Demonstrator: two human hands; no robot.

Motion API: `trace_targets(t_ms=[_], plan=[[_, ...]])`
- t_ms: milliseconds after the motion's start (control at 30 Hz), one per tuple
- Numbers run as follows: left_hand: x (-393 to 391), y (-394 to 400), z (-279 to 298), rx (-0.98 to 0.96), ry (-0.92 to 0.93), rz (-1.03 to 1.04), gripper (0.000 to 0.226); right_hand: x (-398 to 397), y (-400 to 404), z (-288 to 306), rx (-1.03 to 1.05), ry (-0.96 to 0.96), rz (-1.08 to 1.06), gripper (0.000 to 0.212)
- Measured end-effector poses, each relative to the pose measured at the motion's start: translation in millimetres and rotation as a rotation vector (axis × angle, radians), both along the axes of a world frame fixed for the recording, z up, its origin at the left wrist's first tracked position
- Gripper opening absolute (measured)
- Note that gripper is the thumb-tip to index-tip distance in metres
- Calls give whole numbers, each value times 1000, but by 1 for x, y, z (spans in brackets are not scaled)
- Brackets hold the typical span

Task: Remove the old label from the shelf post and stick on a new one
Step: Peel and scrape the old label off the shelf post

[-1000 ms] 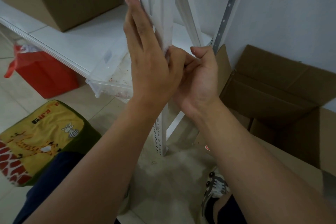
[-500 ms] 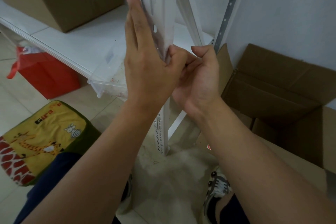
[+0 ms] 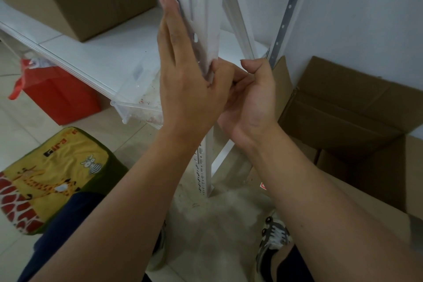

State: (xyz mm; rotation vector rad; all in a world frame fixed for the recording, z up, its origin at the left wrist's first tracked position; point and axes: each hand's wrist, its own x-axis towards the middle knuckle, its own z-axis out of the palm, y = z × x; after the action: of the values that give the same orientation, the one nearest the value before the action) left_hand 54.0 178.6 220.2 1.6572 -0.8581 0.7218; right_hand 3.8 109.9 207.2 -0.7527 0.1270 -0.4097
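Shelf post [image 3: 211, 30]: upright, betw. both hands. L hand [image 3: 185, 89] flat, fingers straight against post face. R hand [image 3: 249, 98] curled at post edge; grasp unclear.

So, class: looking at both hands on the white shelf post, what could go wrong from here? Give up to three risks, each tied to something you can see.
1. The left hand lies flat over the slotted shelf post; a fingertip sliding up could catch on a slot edge.
2. The right hand curls in behind the left hand, so the working spot is hidden and the label, which cannot be seen, may tear or go on crooked.
3. The open cardboard box beside the right arm could block the elbow.
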Motion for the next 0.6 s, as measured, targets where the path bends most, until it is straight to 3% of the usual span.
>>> trace_targets(t_ms=[600], plan=[[-9, -17, -1, -19, 69, 49, 77, -1, 1, -2, 60, 28, 30, 46]])
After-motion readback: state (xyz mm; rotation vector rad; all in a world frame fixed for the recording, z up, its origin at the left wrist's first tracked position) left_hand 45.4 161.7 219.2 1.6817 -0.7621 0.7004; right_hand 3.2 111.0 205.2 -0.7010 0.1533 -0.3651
